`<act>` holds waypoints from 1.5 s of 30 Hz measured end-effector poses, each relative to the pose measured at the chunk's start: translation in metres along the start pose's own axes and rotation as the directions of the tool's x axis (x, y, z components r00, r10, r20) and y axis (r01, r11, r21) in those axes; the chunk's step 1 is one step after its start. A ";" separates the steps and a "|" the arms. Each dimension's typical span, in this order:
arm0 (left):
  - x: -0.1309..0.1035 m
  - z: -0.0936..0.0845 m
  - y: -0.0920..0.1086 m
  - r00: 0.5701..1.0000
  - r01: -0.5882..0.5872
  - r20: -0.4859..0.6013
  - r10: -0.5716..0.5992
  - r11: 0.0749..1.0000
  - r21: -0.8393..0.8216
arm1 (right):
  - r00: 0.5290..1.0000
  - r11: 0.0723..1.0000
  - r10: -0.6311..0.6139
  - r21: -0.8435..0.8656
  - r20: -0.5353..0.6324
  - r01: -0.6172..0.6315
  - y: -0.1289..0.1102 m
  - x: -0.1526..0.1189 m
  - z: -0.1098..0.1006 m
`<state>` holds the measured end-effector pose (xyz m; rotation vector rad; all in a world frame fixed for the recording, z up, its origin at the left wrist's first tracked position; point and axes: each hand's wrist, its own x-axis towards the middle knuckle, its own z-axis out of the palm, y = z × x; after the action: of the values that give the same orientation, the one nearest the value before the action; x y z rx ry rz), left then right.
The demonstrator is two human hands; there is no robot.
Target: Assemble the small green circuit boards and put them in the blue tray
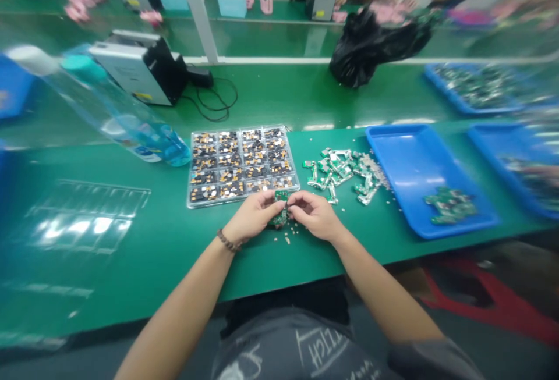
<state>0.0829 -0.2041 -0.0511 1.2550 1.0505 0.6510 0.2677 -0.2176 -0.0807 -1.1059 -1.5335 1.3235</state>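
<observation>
Green tables [166, 252] fill the room, and some people sit at the far side with pink and light blue things near them. On the near table, the left hand [253, 214] has its thumb and fingers closed on a small green circuit board [280, 218]. The right hand [317, 215] is on the other side, with its fingers curled and their tips close together at the board's edge. It is too small to tell if those tips pinch a tiny part.

The board is held up between the two hands, just in front of a clear tray [189, 199]. It is green with little bits on it, and fingers hide some of it. Tiny pale bits [287, 240] lie on the table by the hands.

The clear tray has rows of little boxes, full of black, orange and silvery parts. To its right is a loose pile of green and silver boards [336, 164]. Next comes a blue tray [406, 153], with a small heap of green boards [449, 205] at its near end. Another blue tray [489, 141] sits farther right and looks blurry.
</observation>
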 end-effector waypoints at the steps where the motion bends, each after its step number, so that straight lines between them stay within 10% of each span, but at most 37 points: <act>1: 0.000 0.000 0.000 1.000 -0.004 -0.007 0.004 1.000 -0.001 | 1.000 1.000 -0.010 -0.008 -0.018 0.010 0.000 0.000 0.001; 24: 0.003 0.000 -0.007 0.999 -0.032 -0.036 0.031 0.999 -0.033 | 0.944 0.882 -0.327 -0.374 -0.047 0.287 -0.007 0.000 -0.004; 45: 0.001 0.005 -0.001 0.998 0.001 -0.067 -0.009 0.993 -0.122 | 0.968 0.934 -0.237 -0.294 -0.079 0.204 -0.006 -0.001 -0.002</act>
<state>0.0874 -0.2056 -0.0524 1.1313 1.0528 0.7469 0.2696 -0.2187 -0.0741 -1.1231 -1.7430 0.8925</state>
